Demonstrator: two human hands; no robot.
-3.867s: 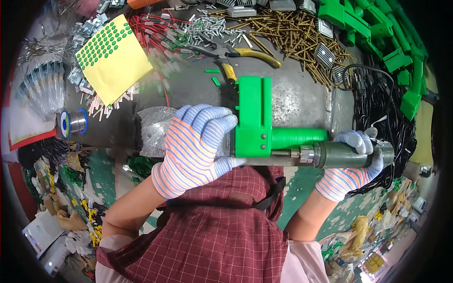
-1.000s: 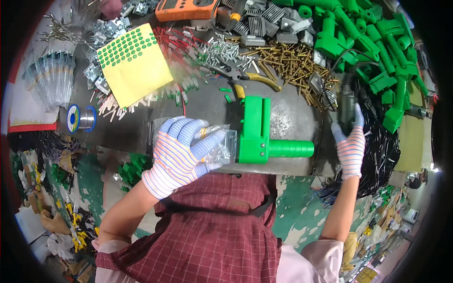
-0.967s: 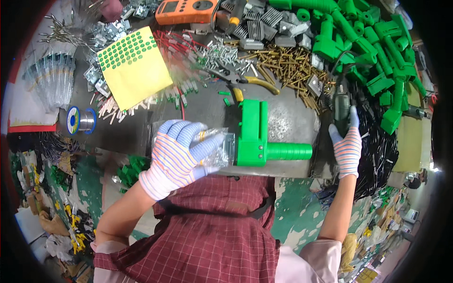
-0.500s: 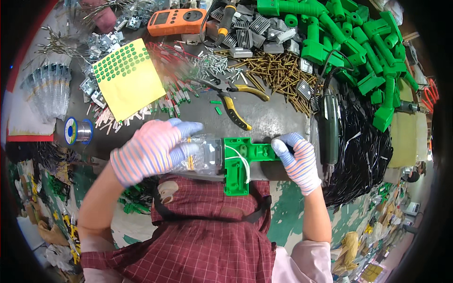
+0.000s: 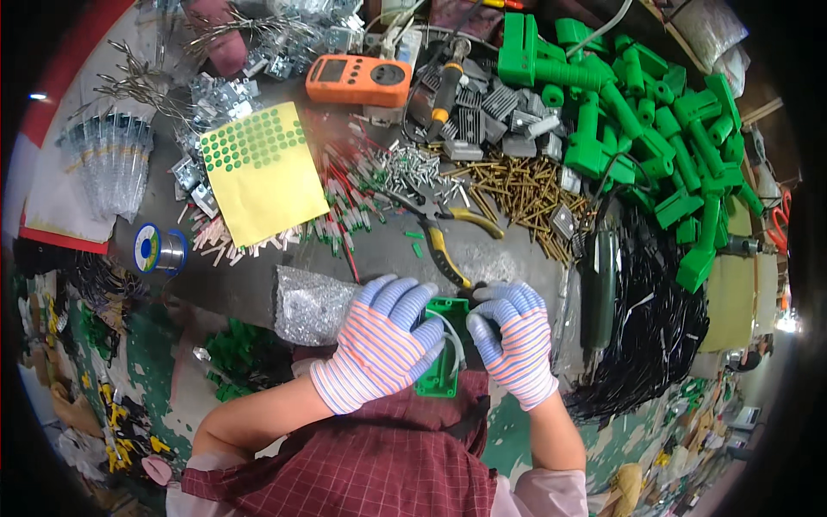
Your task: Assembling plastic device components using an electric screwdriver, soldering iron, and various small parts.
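An open green plastic housing [image 5: 441, 383] lies at the bench's near edge, a white wire [image 5: 457, 340] curving inside it. My left hand [image 5: 379, 345], in a striped glove, is bent over the housing's left side, thumb and fingers closed; what they hold is hidden. From the right, my gloved right hand [image 5: 519, 345] grips the housing with curled fingers, covering its side arm. A clear, crinkled plastic packet [image 5: 310, 306] sits just left of my left hand. Beyond both hands lie yellow-and-black pliers [image 5: 444, 250].
Screws [image 5: 517, 198], grey finned blocks [image 5: 500, 103] and green housings [image 5: 629, 112] are piled at the back. An orange meter [image 5: 357, 79], a yellow sticker sheet [image 5: 267, 198] and a solder spool [image 5: 161, 250] stand left. Black wires [image 5: 655, 319] fill the right.
My left hand has come right and down onto the housing, and my right hand has shifted left and closed in. The housing's side arm is now covered. The whole view has shifted.
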